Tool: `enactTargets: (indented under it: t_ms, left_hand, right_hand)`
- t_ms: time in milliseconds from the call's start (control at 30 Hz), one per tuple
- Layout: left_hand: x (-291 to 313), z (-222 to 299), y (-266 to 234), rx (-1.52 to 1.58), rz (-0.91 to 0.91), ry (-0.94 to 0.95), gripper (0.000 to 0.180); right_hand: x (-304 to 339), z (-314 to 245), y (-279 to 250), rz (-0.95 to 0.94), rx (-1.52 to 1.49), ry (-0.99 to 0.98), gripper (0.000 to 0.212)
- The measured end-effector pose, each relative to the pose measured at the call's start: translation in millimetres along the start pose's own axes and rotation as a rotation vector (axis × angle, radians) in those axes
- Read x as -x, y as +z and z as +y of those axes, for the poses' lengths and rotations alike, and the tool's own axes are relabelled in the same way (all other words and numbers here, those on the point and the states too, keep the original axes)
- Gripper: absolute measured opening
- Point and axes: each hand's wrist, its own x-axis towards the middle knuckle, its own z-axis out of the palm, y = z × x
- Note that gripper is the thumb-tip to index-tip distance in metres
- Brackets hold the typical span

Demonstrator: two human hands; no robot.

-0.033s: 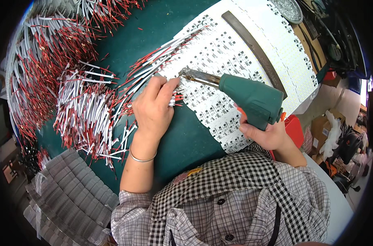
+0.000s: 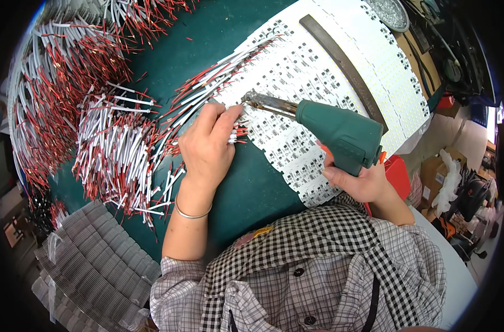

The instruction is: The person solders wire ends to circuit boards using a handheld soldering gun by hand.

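Step looks like soldering wires to boards. Right hand (image 2: 362, 182) wrapped round handle of green gun (image 2: 343, 130); tip over left edge of boards (image 2: 299, 141), just beside left fingertips. Left hand (image 2: 207, 141) curled in a pinch, seems to have hold of wires (image 2: 233, 136); red ends poke out by palm, exact grip hidden. Can't tell if tip touches. Next move likely calls for a steady wire and fingers clear of the hot tip.

Around: loose wire heap (image 2: 116, 155) left, more far left; dark bar (image 2: 346, 72) across boards, right of tip; grey stack (image 2: 99, 243) near left; dish (image 2: 389, 12) far right. Loose wires crowd left hand; could snag. Bar limits room rightward.
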Motion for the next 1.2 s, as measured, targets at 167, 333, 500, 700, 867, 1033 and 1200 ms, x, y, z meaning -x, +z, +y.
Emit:
enactTargets:
  t_ms: [167, 333, 500, 700, 867, 1033, 1200]
  left_hand:
    - [1.5, -0.5, -2.2, -0.003, -0.036, -0.025, 0.048]
    - [2.3, -1.1, -3.8, -0.011, -0.037, -0.02, 0.048]
    - [-0.1, -0.3, -3.1, -0.012, -0.038, -0.02, 0.049]
    - [-0.4, -15.0, 1.5, 0.166, -0.026, 0.018, 0.043]
    - [-0.8, -19.2, -1.1, 0.242, -0.106, 0.039, 0.057]
    - [-3.6, -16.5, -1.0, 0.212, -0.062, 0.04, 0.043]
    - [-3.5, -15.6, -0.6, 0.199, -0.045, 0.048, 0.04]
  right_hand:
    - [-0.1, 5.0, -3.3, -0.018, 0.035, -0.057, 0.041]
    - [0.1, -9.8, -3.6, 0.002, -0.117, -0.146, 0.047]
    - [2.4, -11.1, -2.6, 0.057, -0.159, -0.193, 0.046]
    - [11.1, -2.6, -14.2, -0.028, -0.094, -0.166, 0.052]
    - [16.1, -3.6, -7.9, -0.017, -0.089, -0.11, 0.035]
    - [16.2, 3.5, -0.5, 0.017, -0.06, -0.09, 0.036]
    - [14.7, 5.0, 3.5, -0.001, -0.009, -0.071, 0.031]
